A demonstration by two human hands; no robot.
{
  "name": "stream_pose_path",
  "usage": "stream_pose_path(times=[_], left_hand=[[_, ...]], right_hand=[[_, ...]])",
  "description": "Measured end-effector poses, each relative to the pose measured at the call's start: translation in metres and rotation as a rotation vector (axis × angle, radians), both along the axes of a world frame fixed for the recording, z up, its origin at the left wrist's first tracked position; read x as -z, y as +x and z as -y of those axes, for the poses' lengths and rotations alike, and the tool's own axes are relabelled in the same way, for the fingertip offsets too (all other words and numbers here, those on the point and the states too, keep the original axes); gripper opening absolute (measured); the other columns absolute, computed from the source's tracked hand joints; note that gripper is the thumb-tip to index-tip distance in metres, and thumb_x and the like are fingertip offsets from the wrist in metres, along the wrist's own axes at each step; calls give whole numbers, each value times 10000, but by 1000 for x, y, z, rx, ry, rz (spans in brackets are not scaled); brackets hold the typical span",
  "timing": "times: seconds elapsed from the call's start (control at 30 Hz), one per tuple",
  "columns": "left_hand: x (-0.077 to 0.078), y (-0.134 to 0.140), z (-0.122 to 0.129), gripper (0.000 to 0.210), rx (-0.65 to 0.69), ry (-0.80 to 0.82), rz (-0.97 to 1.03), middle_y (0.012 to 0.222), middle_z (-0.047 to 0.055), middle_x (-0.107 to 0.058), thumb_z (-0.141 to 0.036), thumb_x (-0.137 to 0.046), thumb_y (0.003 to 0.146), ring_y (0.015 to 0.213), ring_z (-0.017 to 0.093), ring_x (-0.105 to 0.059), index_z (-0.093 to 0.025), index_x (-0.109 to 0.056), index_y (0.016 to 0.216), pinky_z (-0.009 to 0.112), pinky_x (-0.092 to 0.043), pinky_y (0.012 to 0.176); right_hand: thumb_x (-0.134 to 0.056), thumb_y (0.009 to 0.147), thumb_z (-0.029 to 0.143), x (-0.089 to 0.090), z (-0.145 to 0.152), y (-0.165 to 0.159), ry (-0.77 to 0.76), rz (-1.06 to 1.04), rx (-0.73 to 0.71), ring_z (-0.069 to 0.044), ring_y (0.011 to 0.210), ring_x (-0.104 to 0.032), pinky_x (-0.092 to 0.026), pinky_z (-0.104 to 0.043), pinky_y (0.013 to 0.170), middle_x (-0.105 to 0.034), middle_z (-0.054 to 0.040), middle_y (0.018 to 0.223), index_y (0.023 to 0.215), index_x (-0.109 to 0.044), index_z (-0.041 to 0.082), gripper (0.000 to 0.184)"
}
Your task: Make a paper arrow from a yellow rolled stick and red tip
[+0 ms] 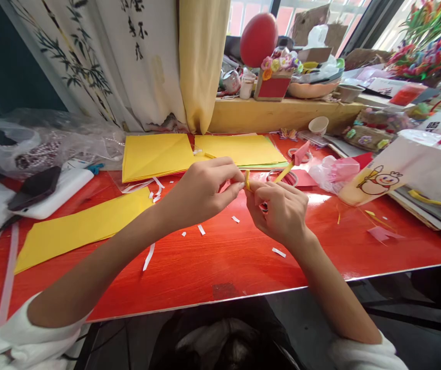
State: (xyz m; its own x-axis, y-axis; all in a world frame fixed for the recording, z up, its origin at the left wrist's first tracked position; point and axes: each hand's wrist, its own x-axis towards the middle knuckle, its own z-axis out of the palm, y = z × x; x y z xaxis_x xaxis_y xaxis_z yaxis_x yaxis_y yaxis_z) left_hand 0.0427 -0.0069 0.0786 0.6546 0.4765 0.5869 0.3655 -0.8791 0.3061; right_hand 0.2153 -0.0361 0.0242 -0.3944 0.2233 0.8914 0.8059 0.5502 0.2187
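Over the middle of the red table, my left hand [208, 187] pinches one end of a narrow yellow paper strip [247, 180] between thumb and fingertips. My right hand [278, 205] is closed around the same strip, close to my left fingertips. Part of the strip is hidden inside the right fingers. Beyond the right hand a yellow length sticks out, tipped with a folded pinkish-red paper piece [301, 152]; whether it is one continuous strip I cannot tell. Behind the hands lie two stacks of yellow paper, the left one [154, 154] and the right one [239, 149].
A long yellow sheet [85, 221] lies beneath my left forearm. White paper scraps [202, 229] dot the red table [213, 267]. At right leans a drink cup [378, 169]; at left sit a dark phone [37, 187] and plastic bags [51, 139]. A red balloon [259, 39] rests by the window.
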Motion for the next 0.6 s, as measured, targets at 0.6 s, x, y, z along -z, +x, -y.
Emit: stream_pose_path(times=[0.6], left_hand=[[-2,-5,-8,105,-49,-20,-105,712,11,-590,-204,-534,792,636,94,-476,-140,-606,748,249,-391,648]], right_hand=[[-573,756,93,7,-2,-3,-221,-174,-84,-97,519,-566,-394,-209,468,-597,35,634,805,-366,217,246]])
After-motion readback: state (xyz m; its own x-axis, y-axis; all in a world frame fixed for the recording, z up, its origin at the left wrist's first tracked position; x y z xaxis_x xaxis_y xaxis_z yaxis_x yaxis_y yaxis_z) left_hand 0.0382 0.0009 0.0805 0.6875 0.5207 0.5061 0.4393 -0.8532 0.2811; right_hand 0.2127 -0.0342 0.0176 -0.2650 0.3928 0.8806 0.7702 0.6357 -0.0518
